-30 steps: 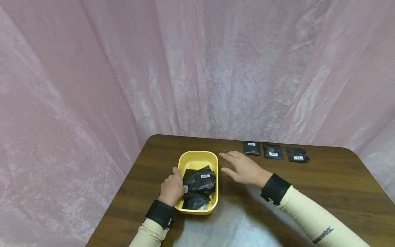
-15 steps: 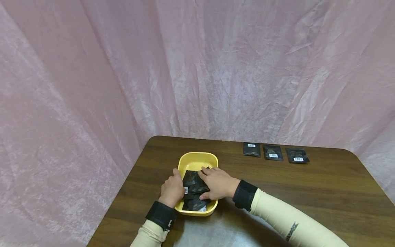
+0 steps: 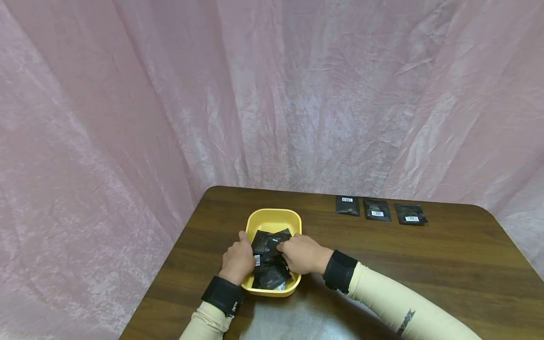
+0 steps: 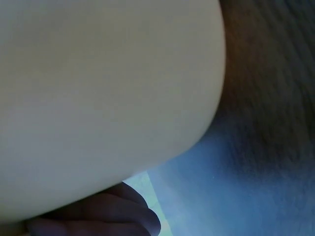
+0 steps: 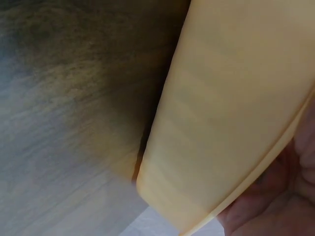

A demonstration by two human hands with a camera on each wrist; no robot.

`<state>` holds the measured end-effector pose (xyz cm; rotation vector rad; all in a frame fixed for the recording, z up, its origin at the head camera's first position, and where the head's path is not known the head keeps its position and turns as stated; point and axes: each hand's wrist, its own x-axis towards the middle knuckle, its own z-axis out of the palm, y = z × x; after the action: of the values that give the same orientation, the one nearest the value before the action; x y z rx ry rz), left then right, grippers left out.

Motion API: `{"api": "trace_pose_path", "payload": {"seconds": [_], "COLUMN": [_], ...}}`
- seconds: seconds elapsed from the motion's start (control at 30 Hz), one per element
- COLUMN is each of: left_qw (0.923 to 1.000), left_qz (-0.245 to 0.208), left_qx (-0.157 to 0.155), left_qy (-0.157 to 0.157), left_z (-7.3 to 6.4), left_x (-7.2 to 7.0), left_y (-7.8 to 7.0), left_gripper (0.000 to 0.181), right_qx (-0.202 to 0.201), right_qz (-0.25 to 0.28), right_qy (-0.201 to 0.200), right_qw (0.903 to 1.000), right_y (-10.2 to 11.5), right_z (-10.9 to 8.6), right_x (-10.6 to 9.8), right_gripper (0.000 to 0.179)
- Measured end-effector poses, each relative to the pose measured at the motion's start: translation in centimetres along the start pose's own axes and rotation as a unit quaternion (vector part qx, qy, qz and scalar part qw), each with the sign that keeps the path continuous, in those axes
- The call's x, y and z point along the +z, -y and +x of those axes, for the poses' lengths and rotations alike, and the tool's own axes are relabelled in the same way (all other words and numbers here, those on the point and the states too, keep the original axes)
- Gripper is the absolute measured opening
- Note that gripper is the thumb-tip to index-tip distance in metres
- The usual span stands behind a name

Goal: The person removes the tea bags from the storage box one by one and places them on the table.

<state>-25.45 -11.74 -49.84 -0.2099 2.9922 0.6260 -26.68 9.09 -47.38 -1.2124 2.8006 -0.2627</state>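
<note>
A yellow plastic bin [image 3: 274, 215] stands on the table, holding a pile of flat black packets [image 3: 265, 271], some with white barcode labels. My left hand [image 3: 238, 259] grips the bin's left rim, its thumb along the edge. From the right, my right hand [image 3: 303, 255] reaches over the opposite rim and pinches a black packet [image 3: 274, 243] on top of the pile; the fingertips are partly hidden. In the right wrist view the bin's outer wall [image 5: 221, 98] fills the middle, with my palm beyond its rim. Fingers [image 4: 113, 216] of my left hand show low in the left wrist view.
Three black packets lie in a row near the table's far edge: a left one [image 3: 347, 206], a middle one [image 3: 377, 209] and a right one [image 3: 410, 214]. The dark wooden table [image 3: 361, 250] backs onto a pink curtain [image 3: 272, 94].
My right hand has come left from beside the bin into it, first spread over the packets, then curled its fingers at the top one. The left hand has stayed on the rim.
</note>
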Motion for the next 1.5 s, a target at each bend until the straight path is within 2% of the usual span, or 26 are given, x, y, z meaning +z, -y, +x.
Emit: {"api": "trace_pose_path", "payload": {"seconds": [0.2, 0.3, 0.4, 0.53, 0.63, 0.7, 0.9, 1.03, 1.2, 1.33, 1.5], "left_qw": [1.0, 1.0, 1.0, 1.0, 0.9999, 0.9998, 0.9999, 1.0, 1.0, 0.9999, 1.0], "left_qz": [0.0, 0.004, 0.007, 0.008, 0.01, 0.011, 0.01, 0.008, 0.007, 0.008, 0.006], "left_qx": [-0.005, -0.003, -0.001, 0.004, 0.009, 0.01, 0.009, 0.004, 0.002, 0.006, 0.005], "left_qy": [0.007, 0.004, 0.002, -0.004, -0.009, -0.01, -0.006, -0.003, -0.001, -0.003, 0.001], "left_z": [0.1, 0.1, 0.1, 0.1, 0.0, 0.0, 0.0, -0.1, -0.2, -0.2, -0.2], "left_x": [0.0, -0.1, -0.2, -0.2, -0.1, 0.0, 0.2, 0.2, 0.1, 0.1, 0.1], "left_y": [-0.1, -0.1, 0.0, 0.1, 0.1, 0.1, -0.1, -0.1, -0.1, -0.1, -0.2], "left_gripper": [0.048, 0.048, 0.048, 0.047, 0.045, 0.045, 0.046, 0.047, 0.048, 0.046, 0.046], "right_qx": [0.007, 0.004, -0.013, -0.042, -0.056, -0.058, -0.045, -0.016, 0.047, 0.107, 0.184], "right_qz": [0.001, -0.012, -0.045, -0.086, -0.095, -0.091, -0.09, -0.096, -0.091, -0.094, -0.105], "right_qy": [-0.018, -0.034, -0.066, -0.121, -0.162, -0.192, -0.275, -0.307, -0.312, -0.297, -0.252], "right_qw": [0.9998, 0.9993, 0.9967, 0.988, 0.9806, 0.9754, 0.9562, 0.9469, 0.9445, 0.9443, 0.9444], "right_y": [0.0, 0.1, 0.2, 0.1, -0.2, -0.5, -2.5, -5.0, -8.8, -11.7, -14.7], "right_z": [-0.2, -0.4, -0.5, -0.8, -1.0, -1.3, -3.3, -5.4, -8.8, -12.0, -16.5], "right_x": [0.0, 0.1, 0.1, -0.2, -0.8, -1.6, -4.5, -6.0, -6.7, -6.7, -6.7], "right_gripper": [0.017, 0.021, 0.023, 0.019, 0.013, 0.008, 0.006, 0.011, 0.013, 0.021, 0.028]}}
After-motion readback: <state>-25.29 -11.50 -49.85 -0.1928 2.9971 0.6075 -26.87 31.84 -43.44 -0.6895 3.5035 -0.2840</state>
